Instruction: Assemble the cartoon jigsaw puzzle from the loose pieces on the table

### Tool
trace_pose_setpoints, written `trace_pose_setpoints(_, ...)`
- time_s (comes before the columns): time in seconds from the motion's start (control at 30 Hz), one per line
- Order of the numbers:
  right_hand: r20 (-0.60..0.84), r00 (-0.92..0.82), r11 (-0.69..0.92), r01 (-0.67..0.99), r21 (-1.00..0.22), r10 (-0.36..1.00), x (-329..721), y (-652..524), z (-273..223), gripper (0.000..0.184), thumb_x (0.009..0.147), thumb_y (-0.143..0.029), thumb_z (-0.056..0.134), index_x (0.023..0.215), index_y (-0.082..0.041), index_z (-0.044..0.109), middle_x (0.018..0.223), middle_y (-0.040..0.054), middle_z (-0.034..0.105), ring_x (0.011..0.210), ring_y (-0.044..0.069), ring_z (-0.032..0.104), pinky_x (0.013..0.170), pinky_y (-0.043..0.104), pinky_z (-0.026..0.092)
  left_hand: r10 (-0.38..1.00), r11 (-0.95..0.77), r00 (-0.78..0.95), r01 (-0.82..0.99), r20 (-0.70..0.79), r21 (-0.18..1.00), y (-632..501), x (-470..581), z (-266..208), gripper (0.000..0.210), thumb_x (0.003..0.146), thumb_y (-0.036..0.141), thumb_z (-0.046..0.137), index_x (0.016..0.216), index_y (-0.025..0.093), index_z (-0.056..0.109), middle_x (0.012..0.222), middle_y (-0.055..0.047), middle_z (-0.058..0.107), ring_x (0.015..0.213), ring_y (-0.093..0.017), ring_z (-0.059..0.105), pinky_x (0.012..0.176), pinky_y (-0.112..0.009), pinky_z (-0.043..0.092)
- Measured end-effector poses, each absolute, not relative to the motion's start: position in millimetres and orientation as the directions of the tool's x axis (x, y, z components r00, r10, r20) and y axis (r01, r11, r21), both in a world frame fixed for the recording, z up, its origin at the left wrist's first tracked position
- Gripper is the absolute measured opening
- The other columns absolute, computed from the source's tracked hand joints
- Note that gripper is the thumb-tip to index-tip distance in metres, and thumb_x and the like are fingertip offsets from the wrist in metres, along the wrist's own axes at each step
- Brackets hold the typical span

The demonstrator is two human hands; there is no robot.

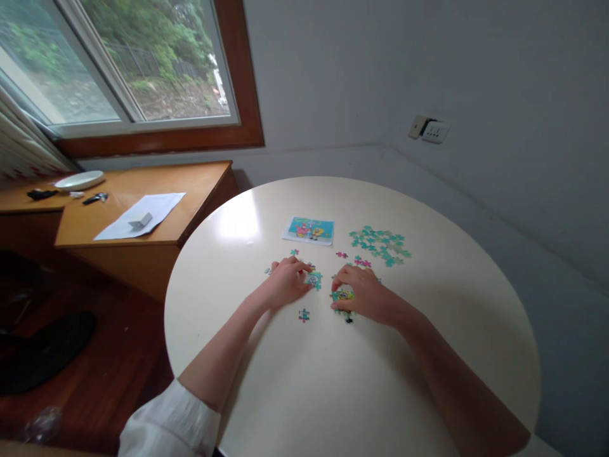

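My left hand rests on the table with its thumb and fingers curved around a small joined cluster of jigsaw pieces, teal with a pale face on it. Facing it, my right hand grips another joined jigsaw section, which has a yellow character; part of it is under my fingers. A narrow gap separates the two sections. Nearer to me lies a single jigsaw piece. A few loose pink and teal pieces are just beyond my right hand, and one teal piece lies beyond my left.
Behind my hands lies a reference picture card with cartoon characters. A spread of teal and pale green jigsaw pieces is at the back right of the round white table. A wooden desk with white paper stands left.
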State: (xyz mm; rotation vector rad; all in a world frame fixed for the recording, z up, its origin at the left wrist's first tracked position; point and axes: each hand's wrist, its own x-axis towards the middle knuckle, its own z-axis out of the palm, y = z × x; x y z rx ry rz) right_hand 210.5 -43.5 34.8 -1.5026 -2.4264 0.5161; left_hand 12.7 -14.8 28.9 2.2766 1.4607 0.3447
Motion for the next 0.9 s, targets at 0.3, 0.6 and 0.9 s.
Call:
trace_pose_setpoints(0.3,-0.017,-0.488,0.44,0.801,-0.406,0.873,226.7,-38.0,33.7,0.017,0.064,-0.03,0.067,0.076,-0.021,0.061,0.091,0.0048,0.061,0.093,0.022,0.054,0.081,0.037,0.033,0.926,-0.356,0.365,0.763,0.095,0.539,-10.0,3.1,30.5,0.026,0.073,0.032,0.057,0.096,0.022,0.061,0.101,-0.007,0.055,0.091,-0.021,0.052,0.088,-0.042,0.035)
trace_pose_setpoints(0.6,0.182,-0.425,0.459,0.765,-0.451,0.887,216.0,-33.6,28.3,0.016,0.078,-0.026,0.051,0.066,-0.018,0.057,0.072,0.0036,0.064,0.071,0.016,0.056,0.073,0.031,0.035,0.974,-0.075,-0.102,0.693,0.201,0.717,26.1,-42.3,19.4,0.018,0.075,0.019,0.045,0.077,0.013,0.062,0.075,-0.005,0.062,0.063,-0.013,0.052,0.063,-0.026,0.041)
trace_pose_setpoints(0.9,0.247,-0.397,0.468,0.754,-0.462,0.884,205.9,-33.4,19.3,0.016,0.077,-0.023,0.051,0.063,-0.017,0.056,0.066,0.003,0.061,0.066,0.015,0.055,0.066,0.028,0.037,0.995,-0.048,0.097,0.68,-0.025,0.732,19.0,-57.2,30.6,0.02,0.066,0.031,0.057,0.07,0.012,0.062,0.061,-0.002,0.058,0.055,-0.011,0.049,0.053,-0.023,0.036)
